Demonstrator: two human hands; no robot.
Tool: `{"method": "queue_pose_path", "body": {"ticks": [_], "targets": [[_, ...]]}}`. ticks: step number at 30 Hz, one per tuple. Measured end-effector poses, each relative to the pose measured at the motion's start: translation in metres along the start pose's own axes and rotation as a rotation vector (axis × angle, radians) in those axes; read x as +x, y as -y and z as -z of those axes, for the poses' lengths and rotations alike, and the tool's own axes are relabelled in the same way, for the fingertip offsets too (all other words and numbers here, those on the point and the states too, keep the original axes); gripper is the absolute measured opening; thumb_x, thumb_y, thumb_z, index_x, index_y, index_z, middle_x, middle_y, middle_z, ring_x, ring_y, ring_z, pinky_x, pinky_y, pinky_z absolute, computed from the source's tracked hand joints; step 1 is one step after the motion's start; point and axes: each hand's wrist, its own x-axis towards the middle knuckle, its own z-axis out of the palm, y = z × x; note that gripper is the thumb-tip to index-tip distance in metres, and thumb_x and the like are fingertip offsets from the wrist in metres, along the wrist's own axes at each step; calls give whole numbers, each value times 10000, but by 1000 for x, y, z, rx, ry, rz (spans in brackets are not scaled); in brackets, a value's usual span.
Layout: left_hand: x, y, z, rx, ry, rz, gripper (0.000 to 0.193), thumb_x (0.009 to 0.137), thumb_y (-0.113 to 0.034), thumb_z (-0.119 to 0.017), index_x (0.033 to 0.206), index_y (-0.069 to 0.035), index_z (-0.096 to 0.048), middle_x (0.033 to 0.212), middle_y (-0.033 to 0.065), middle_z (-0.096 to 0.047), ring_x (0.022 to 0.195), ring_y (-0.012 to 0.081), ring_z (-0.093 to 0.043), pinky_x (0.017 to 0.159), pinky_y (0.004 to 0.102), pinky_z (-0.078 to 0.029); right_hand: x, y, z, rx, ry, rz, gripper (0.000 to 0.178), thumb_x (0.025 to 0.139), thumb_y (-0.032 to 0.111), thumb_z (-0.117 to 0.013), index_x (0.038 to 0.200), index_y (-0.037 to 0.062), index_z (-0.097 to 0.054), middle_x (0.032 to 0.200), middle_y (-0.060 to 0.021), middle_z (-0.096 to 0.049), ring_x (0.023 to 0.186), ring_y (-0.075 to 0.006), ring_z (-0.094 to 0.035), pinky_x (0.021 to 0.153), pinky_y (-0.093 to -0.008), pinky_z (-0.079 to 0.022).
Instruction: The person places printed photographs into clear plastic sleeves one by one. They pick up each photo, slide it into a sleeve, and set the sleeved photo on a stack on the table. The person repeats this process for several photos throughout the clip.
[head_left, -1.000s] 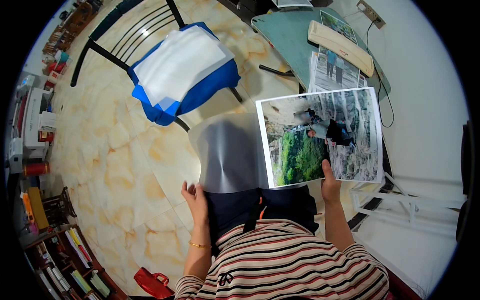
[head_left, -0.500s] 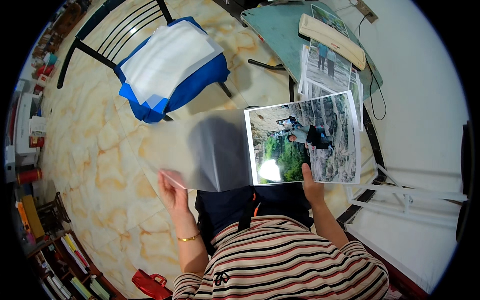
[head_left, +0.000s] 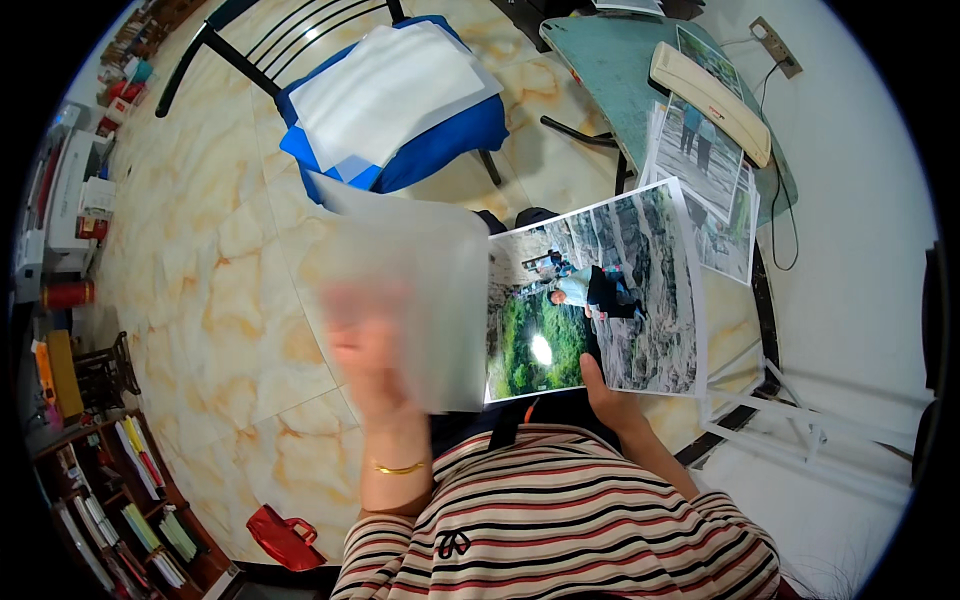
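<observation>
A large printed photo (head_left: pixel 645 285) of a person in front of rocks and greenery lies sideways over my lap. My right hand (head_left: pixel 612 400) grips its near edge, thumb on top and fingers hidden beneath. Along the photo's left edge stands the raised, milky film flap of a laminating pouch (head_left: pixel 445 300). My left hand (head_left: pixel 370 340), wearing a gold bracelet on its wrist, holds the flap up; its fingers are smeared by motion and partly seen through the film.
Ahead, a stack of milky film sheets (head_left: pixel 395 85) rests on a blue-covered chair (head_left: pixel 480 135). A green table (head_left: pixel 600 60) at the far right carries more photos (head_left: pixel 700 150) and a long cream-coloured appliance (head_left: pixel 710 100). A red bag (head_left: pixel 283 537) lies on the floor, near a bookshelf (head_left: pixel 130 500).
My left hand has brought the film flap up and rightward, toward the photo. The photo has tilted and come slightly nearer. The whole view has shifted, with the chair and table now further right.
</observation>
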Motion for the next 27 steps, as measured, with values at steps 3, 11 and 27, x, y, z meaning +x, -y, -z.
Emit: {"method": "queue_pose_path", "body": {"ticks": [3, 11, 27], "targets": [[-6, 57, -21, 247, 483, -102, 304, 719, 0, -672, 1007, -61, -597, 930, 30, -627, 894, 180, -592, 1023, 472, -310, -5, 7, 0, 174, 70, -123, 316, 870, 154, -585, 1140, -3, -536, 1109, -165, -555, 1022, -281, -520, 903, -363, -389], [-34, 81, -38, 832, 950, -125, 382, 758, -194, -697, 1104, -81, -580, 1029, 95, -604, 1017, 291, -536, 903, 391, -401, -34, -71, -32, 195, 234, -59, 430, 875, 157, -571, 1254, -4, -448, 1231, -176, -485, 1189, -279, -423, 1004, -380, -310], [-27, 56, 116, 974, -33, 388, 136, 856, -54, -611, 964, 22, -578, 717, -39, -533, 644, 35, -459, 583, 171, -376, -6, -17, -10, 369, -64, -211, 466, 854, 118, -585, 1272, -27, -438, 1194, -174, -525, 1144, -296, -473, 996, -380, -325]]}}
